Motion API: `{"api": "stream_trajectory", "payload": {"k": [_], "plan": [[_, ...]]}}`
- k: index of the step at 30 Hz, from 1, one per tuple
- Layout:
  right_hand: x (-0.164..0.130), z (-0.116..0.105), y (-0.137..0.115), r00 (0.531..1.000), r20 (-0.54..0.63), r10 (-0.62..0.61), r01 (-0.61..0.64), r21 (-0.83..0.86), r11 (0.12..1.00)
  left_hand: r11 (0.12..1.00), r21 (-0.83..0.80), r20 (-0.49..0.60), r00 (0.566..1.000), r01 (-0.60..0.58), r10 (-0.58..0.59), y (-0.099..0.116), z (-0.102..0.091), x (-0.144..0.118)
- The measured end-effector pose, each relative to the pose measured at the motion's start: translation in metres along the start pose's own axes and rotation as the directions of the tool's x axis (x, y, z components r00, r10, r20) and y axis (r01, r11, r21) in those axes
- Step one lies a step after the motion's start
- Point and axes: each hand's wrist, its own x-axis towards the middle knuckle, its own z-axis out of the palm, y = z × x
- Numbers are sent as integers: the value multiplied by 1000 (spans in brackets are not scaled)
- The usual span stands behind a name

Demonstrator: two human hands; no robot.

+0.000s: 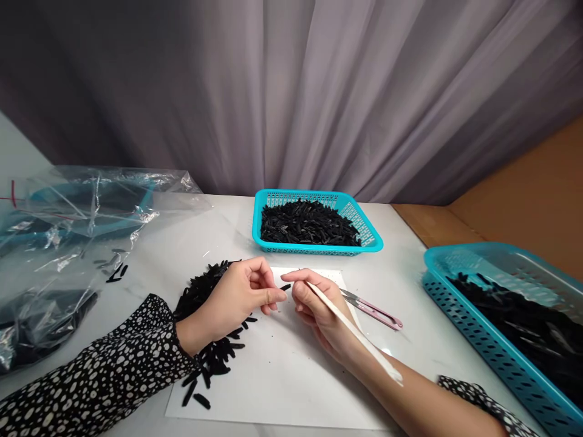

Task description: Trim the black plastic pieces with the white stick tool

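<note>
Black, short and slim, the piece is pinched by the left hand; right hand grips a stick.

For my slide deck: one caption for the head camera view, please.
Left hand pinches a small black piece; right hand holds a white stick over white paper.

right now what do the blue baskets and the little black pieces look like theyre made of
The baskets look like moulded plastic: even turquoise colour, slotted mesh walls. The black pieces look like matte plastic or rubber slivers, though I can't tell which. The left hand pinches one against the right hand.
</note>
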Motion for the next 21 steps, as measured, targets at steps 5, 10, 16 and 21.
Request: {"api": "stream_trajectory", "payload": {"k": [5, 10, 16, 21], "plan": [[2, 1, -1, 999, -30, 31, -31, 21, 999, 991, 136, 73, 997, 16, -26, 7, -8, 2], [5, -3, -4, 998, -62, 23, -18, 67, 998, 635, 749, 225, 974, -187, 23, 26, -31, -6], [6, -5, -2, 999, -46, 17, -12, 90, 996, 409, 894, 254, 959, -182, -127, 14, -37, -12], [6, -5, -3, 999, -51, 17, -11, 105, 994, 444, 862, 333, 933, -243, -136, 9, -37, -9]]}}
